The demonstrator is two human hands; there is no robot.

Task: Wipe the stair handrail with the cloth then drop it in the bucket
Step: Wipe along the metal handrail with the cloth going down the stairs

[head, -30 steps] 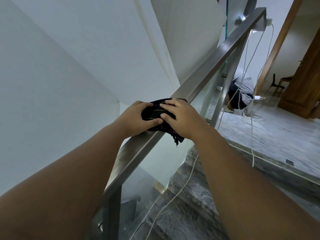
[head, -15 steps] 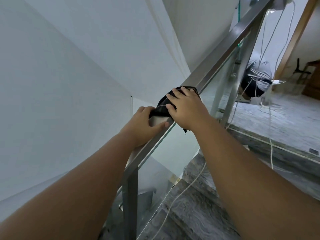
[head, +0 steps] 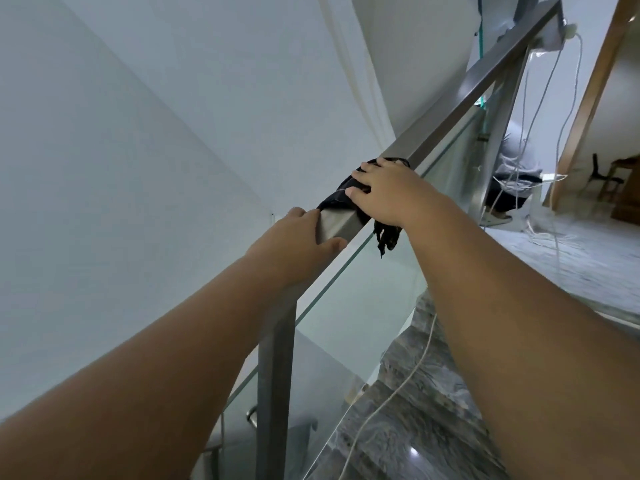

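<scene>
Handrail [head: 450, 110] climbs up-right (cloth [head: 341, 197] draped across).

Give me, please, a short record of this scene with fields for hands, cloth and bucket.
left hand: grips the handrail just below the cloth
right hand: presses on the cloth atop the handrail
cloth: black, draped over the rail, one end hanging on the stair side
bucket: not in view
white cable: lies along the stairs

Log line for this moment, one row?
step: wipe | right hand: presses cloth on handrail | left hand: grips handrail | drop: pending
</scene>
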